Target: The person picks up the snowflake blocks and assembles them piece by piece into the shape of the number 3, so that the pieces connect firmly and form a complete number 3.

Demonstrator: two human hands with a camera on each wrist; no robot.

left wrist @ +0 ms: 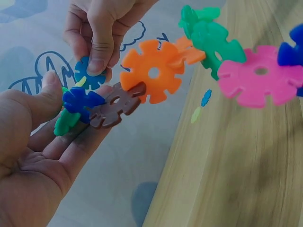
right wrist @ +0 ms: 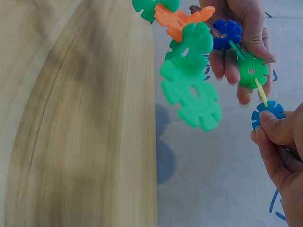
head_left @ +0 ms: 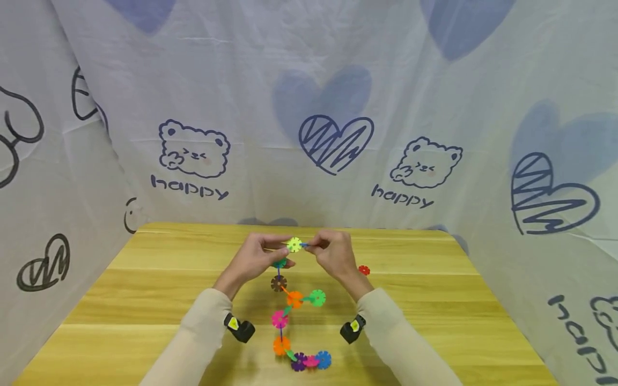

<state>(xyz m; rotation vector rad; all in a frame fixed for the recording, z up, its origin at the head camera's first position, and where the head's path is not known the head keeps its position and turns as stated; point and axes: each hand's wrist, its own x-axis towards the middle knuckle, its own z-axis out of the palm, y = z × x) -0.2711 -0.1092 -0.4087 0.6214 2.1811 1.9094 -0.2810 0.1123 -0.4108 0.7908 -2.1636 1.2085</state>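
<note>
A chain of plastic snowflake discs point(head_left: 289, 311) runs from my hands down toward the table's front edge. My left hand point(head_left: 282, 252) holds its upper end, with the thumb over a dark blue disc point(left wrist: 83, 101) beside a green disc point(left wrist: 66, 123) and a brown disc point(left wrist: 113, 106). My right hand point(head_left: 314, 246) pinches a small blue disc point(right wrist: 267, 113) against the yellow-green disc point(head_left: 294, 245) at the chain's top. Further down hang an orange disc point(left wrist: 151, 73), green discs point(right wrist: 194, 99) and a pink disc point(left wrist: 260, 75). I cannot tell if the lower end rests on the table.
A single red disc point(head_left: 364, 270) lies on the wooden table point(head_left: 145, 289) just right of my right wrist. Printed cloth point(head_left: 309, 107) with bears and hearts hangs behind and on both sides of the table.
</note>
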